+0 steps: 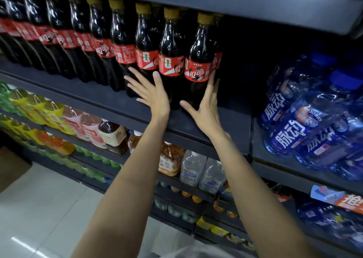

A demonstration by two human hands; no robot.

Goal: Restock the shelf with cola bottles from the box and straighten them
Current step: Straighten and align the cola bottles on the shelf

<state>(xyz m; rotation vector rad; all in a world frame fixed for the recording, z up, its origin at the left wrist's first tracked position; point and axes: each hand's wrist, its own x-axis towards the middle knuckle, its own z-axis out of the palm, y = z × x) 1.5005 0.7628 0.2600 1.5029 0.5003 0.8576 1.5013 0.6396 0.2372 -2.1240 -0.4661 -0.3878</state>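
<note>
A long row of cola bottles [125,47] with red labels and gold caps stands on the dark upper shelf [94,100]. The rightmost cola bottle [198,61] ends the row, with another [171,61] just left of it. My left hand [151,92] is spread open, fingers apart, lying against the lower front of the bottles at the row's right end. My right hand [206,104] is also open, its fingers flat against the right side of the rightmost bottle, thumb across its base. Neither hand grips a bottle. No box is in view.
To the right of the cola row the shelf is dark and bare up to a divider. Beyond it lie shrink-wrapped packs of blue drink bottles [306,120]. Lower shelves hold yellow, pink, tea and water bottles [192,167]. White tiled floor [49,208] lies below left.
</note>
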